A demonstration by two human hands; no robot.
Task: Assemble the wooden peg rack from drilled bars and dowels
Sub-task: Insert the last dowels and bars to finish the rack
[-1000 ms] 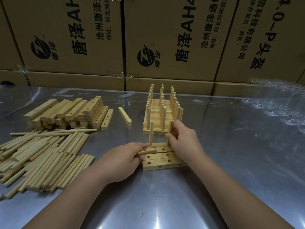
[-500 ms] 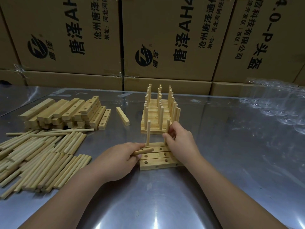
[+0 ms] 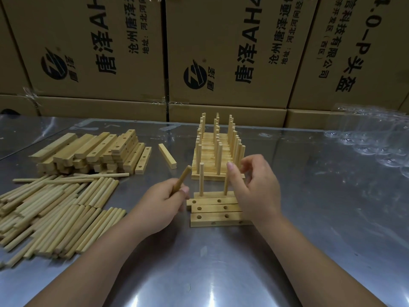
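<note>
Starting far left: a heap of loose dowels [image 3: 55, 209] flat on the steel table [image 3: 309, 229]. Behind the heap, a stack of drilled bars [image 3: 88, 151], holes facing up on several. Just right of the stack, a lone bar [image 3: 167, 156] lying flat, apart from the rest.

Next, the left hand [image 3: 161, 202], near centre. Clenched round the lower end of 1 dowel [image 3: 183, 177], thumb and fingers wrapped on it. Dowel tilted up and to the right, free end in the air, touching nothing.

Right of that hand, the base [image 3: 217, 214]: 4 drilled bars lying side by side, long sides touching, left ends slightly staggered. Standing upright in the farthest of the 4: 2 pegs, a left peg [image 3: 201, 182] and a right peg [image 3: 225, 187]. Open holes showing in the 3 nearer bars.

Then the right hand [image 3: 259, 193], covering the right end of the base. Released: fingers loosely curved and spread away from the thumb, grasping nothing. Thumb in front of the right peg's top, hiding it; contact there impossible to tell.

Behind the base, a finished rack [image 3: 218, 151] with 3 rows of upright pegs. Far right, crinkled clear plastic [image 3: 365, 138] on the table. Along the back, printed cardboard boxes [image 3: 221, 52] from edge to edge.
</note>
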